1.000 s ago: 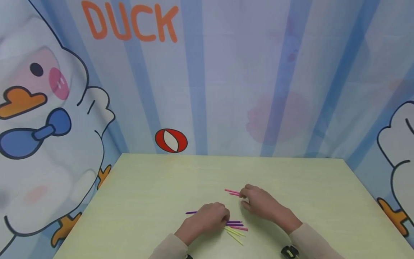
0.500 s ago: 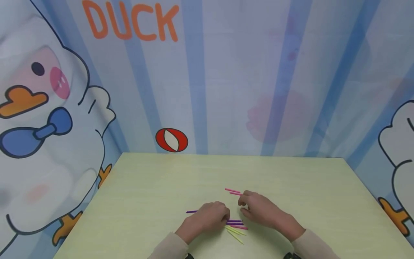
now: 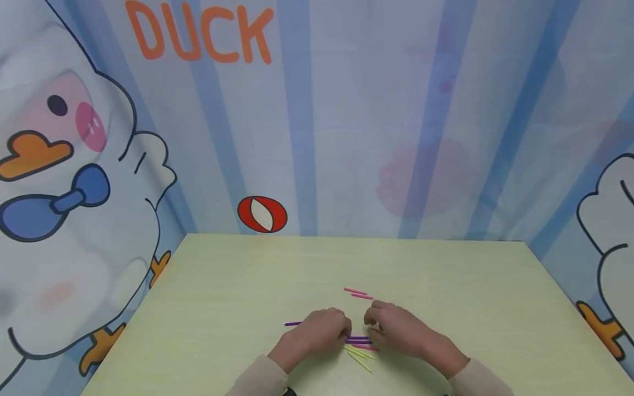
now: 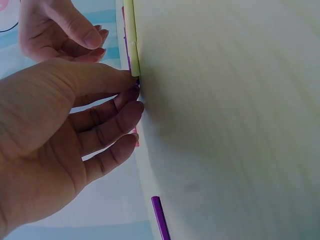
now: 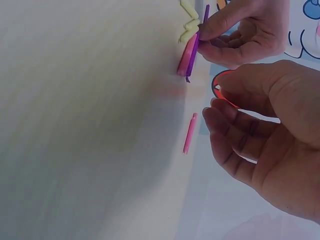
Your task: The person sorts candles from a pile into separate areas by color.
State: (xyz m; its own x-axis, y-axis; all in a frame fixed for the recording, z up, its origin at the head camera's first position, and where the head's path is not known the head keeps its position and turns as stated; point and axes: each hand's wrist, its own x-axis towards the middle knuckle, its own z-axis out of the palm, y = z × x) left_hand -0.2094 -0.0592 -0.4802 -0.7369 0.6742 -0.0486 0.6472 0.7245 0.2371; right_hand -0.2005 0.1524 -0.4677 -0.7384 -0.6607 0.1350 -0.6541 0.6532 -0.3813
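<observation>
In the head view, my left hand (image 3: 324, 330) reaches down to a small pile of thin sticks on the table, its thumb and fingertips pinching a purple stick (image 5: 205, 17). Beside it lie a pink stick (image 5: 185, 61) and several pale yellow sticks (image 3: 360, 353). My right hand (image 3: 398, 328) hovers just right of the pile, fingers loosely bent with a gap to the thumb and nothing between them. Two pink sticks (image 3: 355, 291) lie farther back, beyond the right fingertips. Another purple stick (image 3: 293, 324) pokes out left of my left hand, which hides part of it.
The pale yellow table (image 3: 238, 275) runs back to a striped cloth backdrop (image 3: 342, 137) with printed ducks and a red-and-white ball (image 3: 262, 214). Similar cloth stands along the left and right sides.
My right hand has come away from the two pink sticks at the back and moved down towards the pile, leaving them on the table. The left hand has stayed in place.
</observation>
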